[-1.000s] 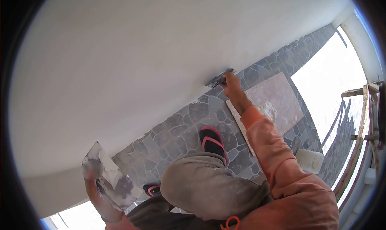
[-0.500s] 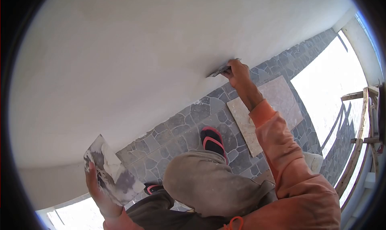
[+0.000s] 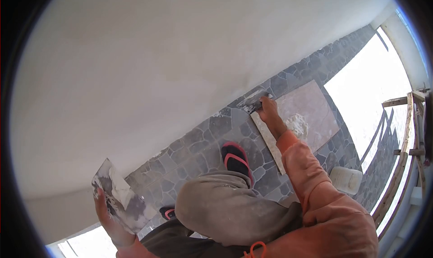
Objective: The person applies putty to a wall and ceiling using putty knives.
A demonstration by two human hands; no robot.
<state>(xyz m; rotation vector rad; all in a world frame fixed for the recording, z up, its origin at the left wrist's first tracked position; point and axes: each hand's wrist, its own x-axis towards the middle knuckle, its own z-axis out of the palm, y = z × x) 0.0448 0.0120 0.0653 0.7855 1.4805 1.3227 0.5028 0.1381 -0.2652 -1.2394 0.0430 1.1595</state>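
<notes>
My left hand [image 3: 104,211] is closed on the edge of a flat plate [image 3: 135,210] smeared with white and grey plaster, with a white lump of plaster [image 3: 121,189] on its face. The handle is not visible. My right hand [image 3: 269,112] grips a plastering trowel [image 3: 249,103], its blade coated in plaster and held just off the foot of the pale wall [image 3: 149,64]. Beneath my right forearm lies a pinkish square slab [image 3: 318,105], bearing a heap of white plaster [image 3: 297,125].
Grey crazy-paved stone flooring [image 3: 198,143] runs along the wall. My foot in a black and pink flip-flop [image 3: 235,158] is near the slab. A whitish tub [image 3: 346,180] sits right of my sleeve, and a wooden frame [image 3: 399,181] stands farther right.
My right hand has brought the trowel away from the wall and down toward the slab, turning the plaster-coated blade into view. The plate in my left hand has shifted slightly downward.
</notes>
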